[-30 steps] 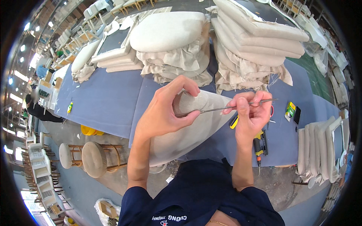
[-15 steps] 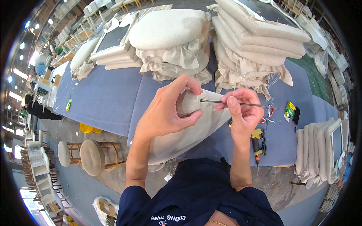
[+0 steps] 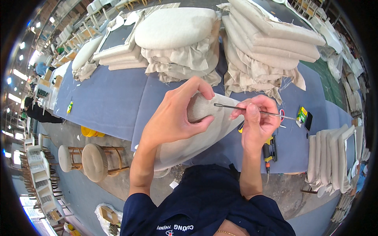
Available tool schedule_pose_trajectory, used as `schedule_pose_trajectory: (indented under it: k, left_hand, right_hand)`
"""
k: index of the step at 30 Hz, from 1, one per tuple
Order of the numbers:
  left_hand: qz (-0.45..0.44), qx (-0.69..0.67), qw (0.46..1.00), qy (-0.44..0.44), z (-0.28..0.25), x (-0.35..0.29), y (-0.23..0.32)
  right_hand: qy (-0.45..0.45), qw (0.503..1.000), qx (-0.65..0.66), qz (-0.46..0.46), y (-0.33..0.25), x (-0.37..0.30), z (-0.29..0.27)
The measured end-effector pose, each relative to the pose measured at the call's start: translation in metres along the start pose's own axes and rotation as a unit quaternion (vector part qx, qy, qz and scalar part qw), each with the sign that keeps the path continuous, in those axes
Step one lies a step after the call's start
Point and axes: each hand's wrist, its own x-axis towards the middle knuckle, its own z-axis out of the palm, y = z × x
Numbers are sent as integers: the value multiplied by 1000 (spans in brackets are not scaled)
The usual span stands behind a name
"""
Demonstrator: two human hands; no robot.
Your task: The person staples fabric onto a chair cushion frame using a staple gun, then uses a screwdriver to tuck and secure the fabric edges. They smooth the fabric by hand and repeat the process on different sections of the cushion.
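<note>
Left hand [image 3: 173, 118] grips corner of beige cushion [image 3: 197, 129], fingers curled around it. Right hand [image 3: 256, 122] pinches thin metal rod [image 3: 252, 111], tip at cushion. Cushion overhangs table [image 3: 110, 106] near edge; cushion stacks [image 3: 267, 39] along far edge.

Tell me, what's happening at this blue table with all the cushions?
A person is working on a beige fabric-covered seat cushion lying on the blue table. The left hand grips the cushion's corner, while the right hand holds a thin metal rod pointed at that corner. Stacks of similar cushions sit behind, and a yellow power tool lies beside the right wrist.
</note>
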Motion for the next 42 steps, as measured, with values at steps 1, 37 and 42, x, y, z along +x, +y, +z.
schedule_pose_trajectory:
  k: [1,37,42]
  left_hand:
    - [3,-3,1000,-1,1,0,0]
    - [23,28,999,8,10,-4,10]
    - [19,23,1000,7,10,-3,11]
  right_hand:
    - [-4,1000,-14,3,-1,-1,1]
    - [-58,997,-31,-40,-7,-9,-3]
    - [-48,998,-31,-34,-8,-7,-2]
